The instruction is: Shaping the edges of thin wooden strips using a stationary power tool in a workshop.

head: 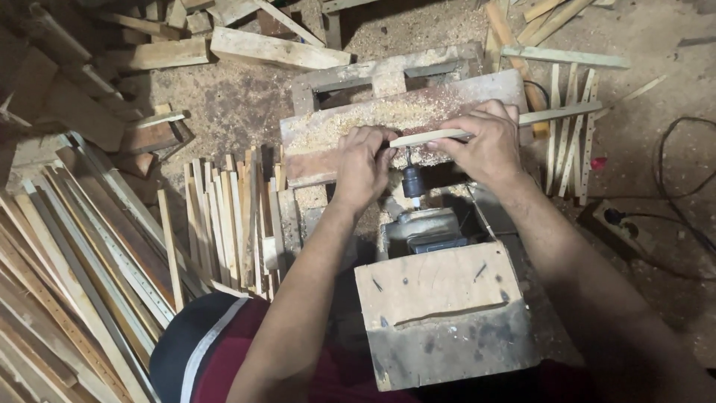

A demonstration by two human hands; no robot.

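We see a cramped work spot — a wooden block (436,313) sits at the near edge, a sawdust-covered board surface (388,123) at the far edge, and between them a grey motor housing (421,224) with a dark chuck (412,181) pointing up toward the board. Little free room on the left: a fan of thin slats (224,216) leans just beside the board's near-left corner, and longer laths (67,269) stack further left. On the right, more slats (570,142) lie on the dusty floor, with a black cable (671,149) and a power strip (615,224) well apart from the hands.

Materials: raw pale wood throughout, rough-sawn edges, fine sawdust coating the board and floor. Block is scuffed, with a slot cut across its top face.

The thin wooden strip (552,114) lies lengthwise along the board's near edge, its far end sticking out past the right edge of the board. We hold it with both hands directly above the chuck. Left hand (363,166) is clenched around the strip's left end, fingers curled over. Right hand (486,142) grasps the strip just right of the chuck, fingers wrapped on top, thumb underneath. Contact between bit and strip — cannot tell, hands cover it.
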